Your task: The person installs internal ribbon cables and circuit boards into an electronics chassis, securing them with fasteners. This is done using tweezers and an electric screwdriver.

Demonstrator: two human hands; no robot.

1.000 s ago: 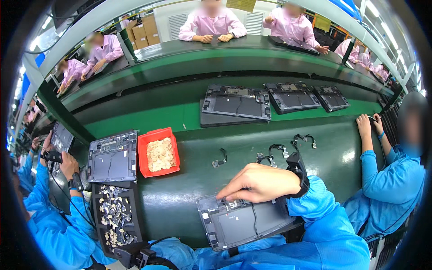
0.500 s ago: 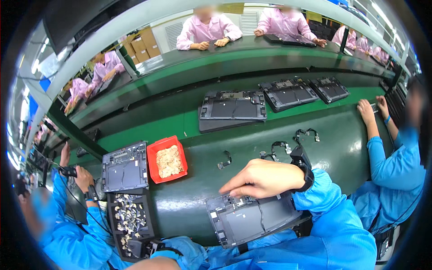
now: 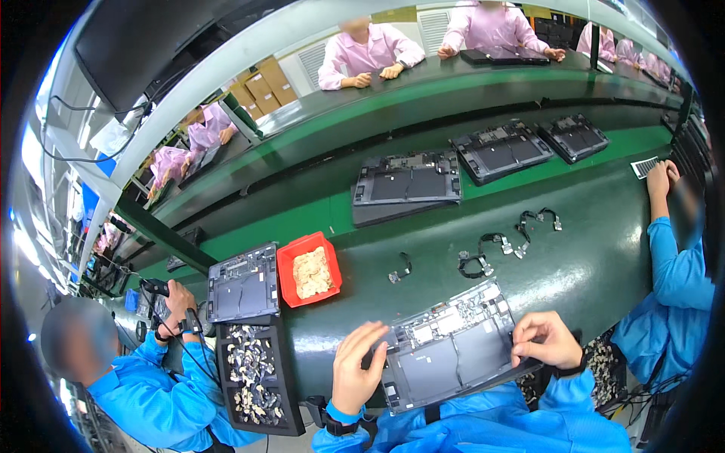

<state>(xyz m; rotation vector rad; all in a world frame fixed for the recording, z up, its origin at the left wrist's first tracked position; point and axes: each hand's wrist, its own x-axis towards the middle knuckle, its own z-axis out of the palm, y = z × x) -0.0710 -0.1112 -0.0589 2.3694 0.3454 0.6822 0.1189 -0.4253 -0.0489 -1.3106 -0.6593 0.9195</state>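
In front of me lies an opened laptop base (image 3: 453,359), its circuit board and flat dark battery exposed, a thin black cable running down the middle. It sits tilted at the near edge of the table. My left hand (image 3: 359,368) is at its left edge, fingers stretched and thumb apart, holding nothing. At the right edge of the base is my right hand (image 3: 547,340), its fingers curled to the thumb; whatever they pinch is hidden. Beyond the base lie several short black cables with small connector boards (image 3: 474,266), and a single one (image 3: 402,268) further left.
A red bin (image 3: 336,291) of pale small pieces stands left, beside another laptop base (image 3: 243,283). Nearer is a black tray (image 3: 287,377) of small parts. More bases (image 3: 408,180) rest on the green strip at the back. Co-workers in blue (image 3: 174,385) sit either side; others in pink sit opposite.
My right hand has drawn back from the base's far edge to its right edge. My left hand has come up beside the left edge. The base appears turned slightly, and the view has shifted.
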